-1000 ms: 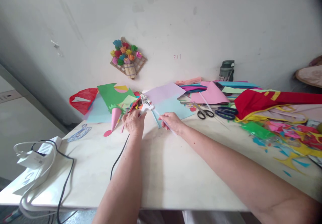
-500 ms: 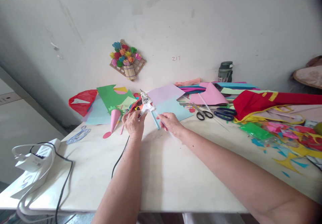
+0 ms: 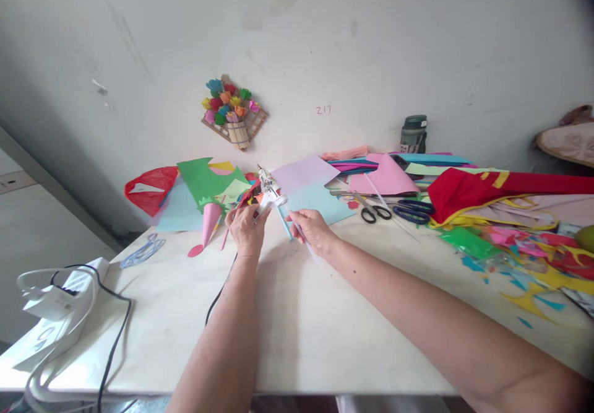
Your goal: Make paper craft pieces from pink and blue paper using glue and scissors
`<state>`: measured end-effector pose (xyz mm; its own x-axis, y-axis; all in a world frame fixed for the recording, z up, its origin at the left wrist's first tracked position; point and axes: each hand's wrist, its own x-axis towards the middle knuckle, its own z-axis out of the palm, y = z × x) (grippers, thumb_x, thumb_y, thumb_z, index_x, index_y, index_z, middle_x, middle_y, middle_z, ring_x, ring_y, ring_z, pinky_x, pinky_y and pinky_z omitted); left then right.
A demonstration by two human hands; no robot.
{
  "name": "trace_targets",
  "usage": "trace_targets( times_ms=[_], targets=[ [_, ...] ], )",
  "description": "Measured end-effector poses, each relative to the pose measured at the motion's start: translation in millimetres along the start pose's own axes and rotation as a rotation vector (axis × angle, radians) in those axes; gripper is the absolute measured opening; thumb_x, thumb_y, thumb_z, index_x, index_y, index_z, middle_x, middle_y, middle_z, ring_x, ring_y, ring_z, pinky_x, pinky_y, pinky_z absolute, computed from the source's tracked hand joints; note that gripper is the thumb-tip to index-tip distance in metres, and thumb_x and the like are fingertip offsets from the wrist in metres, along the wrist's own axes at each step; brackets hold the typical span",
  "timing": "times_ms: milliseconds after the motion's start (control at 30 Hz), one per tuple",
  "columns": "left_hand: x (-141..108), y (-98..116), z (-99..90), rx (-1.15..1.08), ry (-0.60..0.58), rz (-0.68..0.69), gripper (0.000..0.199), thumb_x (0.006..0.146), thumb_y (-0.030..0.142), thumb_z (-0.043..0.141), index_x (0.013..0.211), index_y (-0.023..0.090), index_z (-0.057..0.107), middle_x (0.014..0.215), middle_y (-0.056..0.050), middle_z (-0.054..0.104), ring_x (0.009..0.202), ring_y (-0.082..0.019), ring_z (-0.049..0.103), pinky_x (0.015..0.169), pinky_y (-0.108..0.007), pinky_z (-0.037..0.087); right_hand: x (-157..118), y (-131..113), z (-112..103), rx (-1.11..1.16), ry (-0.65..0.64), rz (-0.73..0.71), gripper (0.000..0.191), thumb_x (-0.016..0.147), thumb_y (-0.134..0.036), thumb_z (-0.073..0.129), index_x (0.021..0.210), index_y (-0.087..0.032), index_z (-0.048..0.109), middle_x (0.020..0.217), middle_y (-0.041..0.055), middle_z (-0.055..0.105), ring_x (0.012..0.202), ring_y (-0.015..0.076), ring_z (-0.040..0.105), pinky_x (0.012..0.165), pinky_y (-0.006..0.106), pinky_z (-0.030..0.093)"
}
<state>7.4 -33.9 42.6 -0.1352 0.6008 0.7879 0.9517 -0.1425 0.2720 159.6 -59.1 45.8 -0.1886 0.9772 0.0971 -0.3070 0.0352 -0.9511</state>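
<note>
My left hand [image 3: 247,228] is closed round the handle of a white glue gun [image 3: 270,187], whose nozzle points up and away toward the wall. Between the fingers of my right hand [image 3: 310,230] is a thin translucent glue stick [image 3: 304,239], lined up with the back end of the gun. Its lower end trails below my right hand. A light blue paper strip [image 3: 284,223] lies just beyond, between my two hands. Left of my left hand stands a pink paper cone [image 3: 211,222] with a green fringed edge, close to a red paper disc [image 3: 195,251].
Scissors [image 3: 375,213] and coloured paper sheets [image 3: 385,178] lie at the back right, near red cloth [image 3: 464,190] and paper scraps [image 3: 524,295]. A power strip [image 3: 88,283] with cables sits on the left. Green paper [image 3: 199,178] and a red plastic bag [image 3: 153,193] lie at the back left.
The view has shifted very slightly. Both hands keep their hold on the glue gun and the glue stick, with almost no movement.
</note>
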Motion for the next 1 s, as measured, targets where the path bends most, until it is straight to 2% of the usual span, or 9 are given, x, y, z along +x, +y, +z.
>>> trace_targets(
  times_ms=[200,367,567,1000],
  targets=[
    [0,1,0.7,0.016,-0.006,0.014,0.024,0.073,0.046,0.051,0.08,0.024,0.058,0.082,-0.002,0.065,0.087,-0.018,0.054,0.092,-0.031,0.022,2,-2,-3,-0.028,0.026,0.012,0.02,0.073,-0.03,0.05,0.063,-0.013,0.052,0.035,-0.0053,0.045,0.026,0.004,0.033,0.028,0.017,0.021],
    [-1,-1,2.6,0.002,-0.022,0.017,0.023,0.074,0.046,0.05,0.082,0.025,0.058,0.084,-0.001,0.065,0.089,-0.018,0.054,0.093,-0.032,0.021,4,-3,-7,0.015,-0.009,0.053,0.019,0.073,-0.029,0.052,0.064,-0.013,0.053,0.035,-0.0043,0.046,0.027,0.0047,0.034,0.028,0.017,0.022],
    [-1,0,4.4,-0.028,0.006,0.057,0.026,0.074,0.047,0.049,0.08,0.024,0.058,0.078,-0.001,0.064,0.084,-0.016,0.055,0.093,-0.031,0.021,5,-3,-13,0.056,-0.045,0.081,0.02,0.072,-0.031,0.054,0.065,-0.012,0.054,0.036,-0.0033,0.048,0.027,0.0044,0.035,0.028,0.017,0.022],
    [-1,5,6.2,-0.05,-0.039,0.04,0.026,0.074,0.048,0.048,0.077,0.024,0.058,0.076,-0.002,0.063,0.082,-0.017,0.055,0.091,-0.032,0.023,6,-5,-14,0.082,-0.02,0.137,0.018,0.074,-0.027,0.053,0.064,-0.013,0.052,0.035,-0.0031,0.048,0.026,0.0048,0.034,0.028,0.017,0.021]
  ],
)
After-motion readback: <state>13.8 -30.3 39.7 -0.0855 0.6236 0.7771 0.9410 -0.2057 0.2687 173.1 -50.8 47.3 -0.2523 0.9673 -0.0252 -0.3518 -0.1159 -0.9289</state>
